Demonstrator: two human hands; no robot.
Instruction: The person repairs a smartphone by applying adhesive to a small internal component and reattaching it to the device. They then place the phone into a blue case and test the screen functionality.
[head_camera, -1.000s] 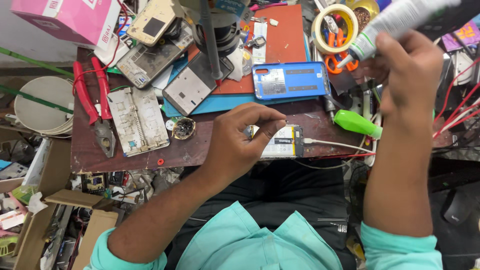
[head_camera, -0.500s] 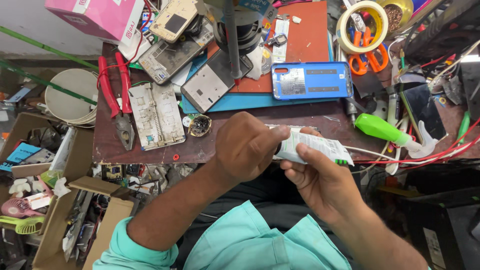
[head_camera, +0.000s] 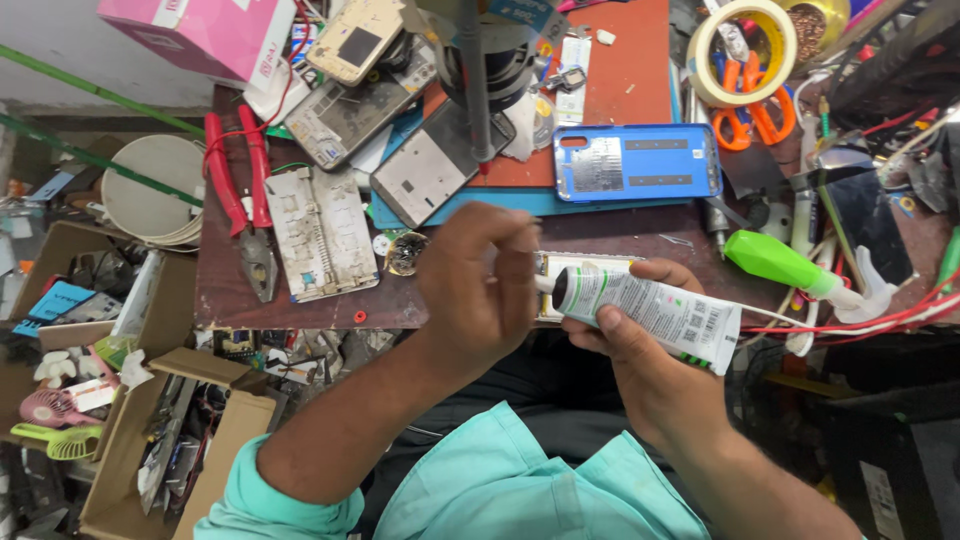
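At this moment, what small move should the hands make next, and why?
Probably twist the cap off. The right hand grips the white squeeze tube with green print by its body, and the left hand has its fingertips pinched at the tube's nozzle end, so the tube looks braced for opening, above the cluttered brown workbench.

Glue tube (head_camera: 652, 312): white, printed label, dark collar at its neck, crimped tail. Lies near-horizontal, nozzle pointing left, centre-right of frame, above the workbench edge.
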